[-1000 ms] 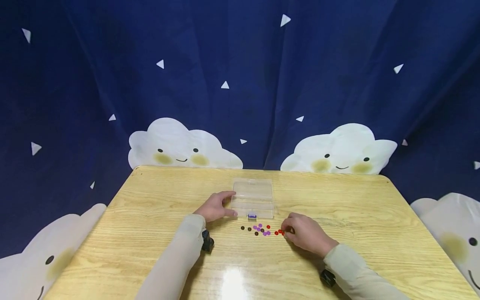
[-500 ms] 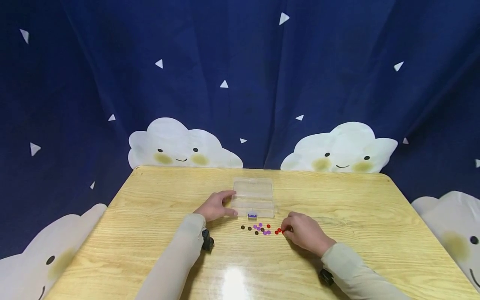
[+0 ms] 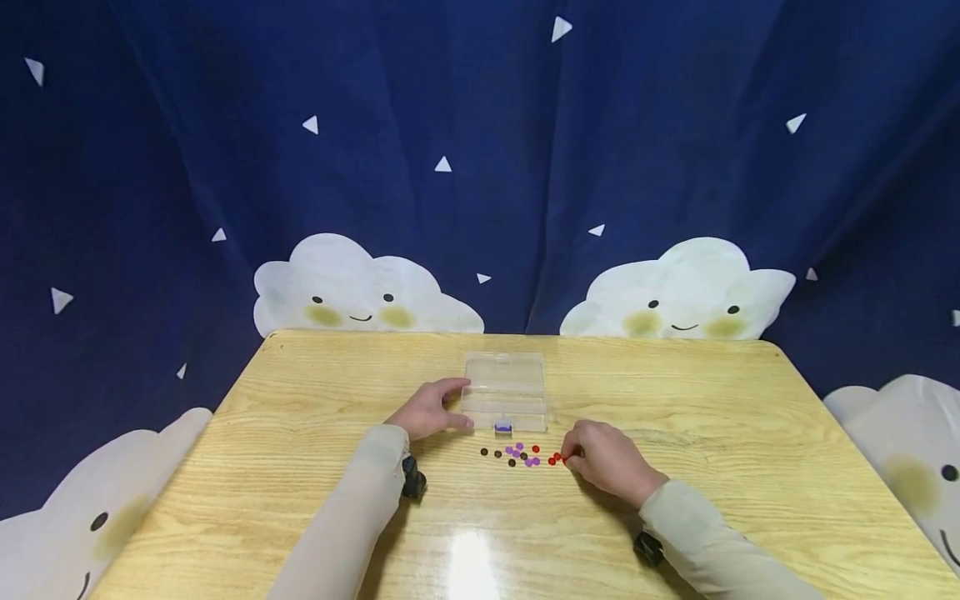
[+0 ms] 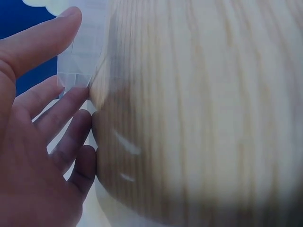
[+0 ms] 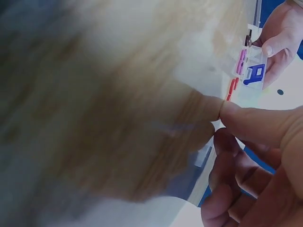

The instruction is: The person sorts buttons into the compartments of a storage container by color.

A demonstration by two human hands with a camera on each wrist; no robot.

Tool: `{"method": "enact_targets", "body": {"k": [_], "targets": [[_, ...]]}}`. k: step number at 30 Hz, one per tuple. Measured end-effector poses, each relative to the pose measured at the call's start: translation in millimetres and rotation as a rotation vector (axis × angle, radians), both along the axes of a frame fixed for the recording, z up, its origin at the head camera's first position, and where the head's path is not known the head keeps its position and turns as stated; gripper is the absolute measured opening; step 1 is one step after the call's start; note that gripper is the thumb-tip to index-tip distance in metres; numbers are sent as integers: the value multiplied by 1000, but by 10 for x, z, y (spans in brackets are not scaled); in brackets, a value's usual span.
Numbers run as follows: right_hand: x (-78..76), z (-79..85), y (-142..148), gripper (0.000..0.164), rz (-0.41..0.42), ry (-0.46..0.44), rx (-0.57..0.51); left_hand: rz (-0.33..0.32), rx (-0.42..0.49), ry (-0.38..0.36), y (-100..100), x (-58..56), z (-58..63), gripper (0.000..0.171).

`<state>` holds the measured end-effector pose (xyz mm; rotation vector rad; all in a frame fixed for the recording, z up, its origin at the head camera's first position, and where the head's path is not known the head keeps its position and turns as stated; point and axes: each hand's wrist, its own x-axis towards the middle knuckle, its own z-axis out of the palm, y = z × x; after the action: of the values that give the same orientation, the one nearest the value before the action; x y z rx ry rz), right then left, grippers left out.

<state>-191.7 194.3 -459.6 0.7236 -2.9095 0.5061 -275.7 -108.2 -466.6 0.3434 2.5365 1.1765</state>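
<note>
A clear plastic box (image 3: 504, 408) with a purple-blue latch (image 3: 503, 428) stands on the table, its lid swung back. My left hand (image 3: 427, 410) rests at its left side, thumb near the front corner and fingers fairly straight. Before the box lie small flat round buttons: black (image 3: 483, 452), purple (image 3: 519, 447) and red (image 3: 536, 449). My right hand (image 3: 609, 458) is at the right end of this group, fingers curled, thumb and forefinger pinched at a red button partly hidden by the fingertips. In the right wrist view, the red buttons (image 5: 232, 89) lie just past the thumb.
The wooden table (image 3: 337, 367) reaches back to a dark blue curtain (image 3: 495, 125) with white clouds and triangles. Each wrist bears a small black camera, one on the left (image 3: 412, 478) and one on the right (image 3: 648, 548). Light glares off the table's front.
The head view has tilted slightly, so everything sits a little higher in it. Both hands keep nearly the same places beside the box and the red buttons.
</note>
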Motion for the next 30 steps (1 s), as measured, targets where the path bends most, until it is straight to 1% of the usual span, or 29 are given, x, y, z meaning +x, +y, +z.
{"method": "enact_targets", "body": {"k": [4,10,16,24,30], "targets": [[-19,-7,-2,14,-14,-16,-22,4,-4,6,0,4,4,77],[-22,12,7,20,-37,-35,-59,-1,0,17,8,1,11,77],[0,11,14,14,-42,-48,-65,1,2,14,4,0,-8,77],[26,-3,0,11,-29,-4,-30,-8,-7,28,3,13,-6,76],[32,20,3,11,-9,18,-13,-4,-48,34,26,27,13,77]]}}
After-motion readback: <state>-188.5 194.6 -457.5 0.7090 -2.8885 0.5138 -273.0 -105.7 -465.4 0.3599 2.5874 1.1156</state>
